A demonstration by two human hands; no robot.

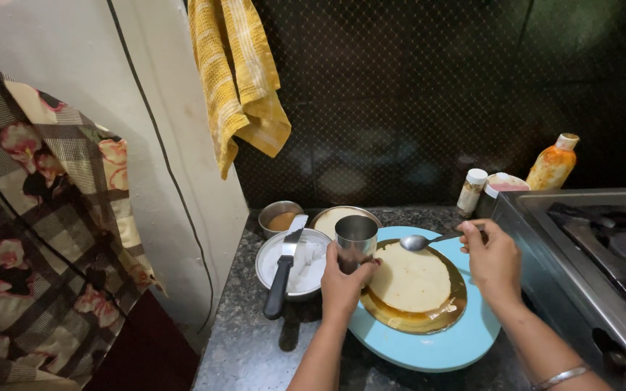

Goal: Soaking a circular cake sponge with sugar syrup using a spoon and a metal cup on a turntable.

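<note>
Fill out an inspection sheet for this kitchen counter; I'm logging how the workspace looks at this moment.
Surface: dark speckled stone counter, partly covered by a light blue round board.
Job's things: pale flat dough disc on a golden plate; steel tumbler; spoon with its bowl over the disc's edge.
Clutter: white bowl with a black-handled knife across it, two small bowls behind, jars and an orange bottle.
Grippers: left hand grips the tumbler; right hand holds the spoon handle.
Cables: black cable down the wall.
Surroundings: gas stove at right, yellow towel, floral checked cloth.
</note>
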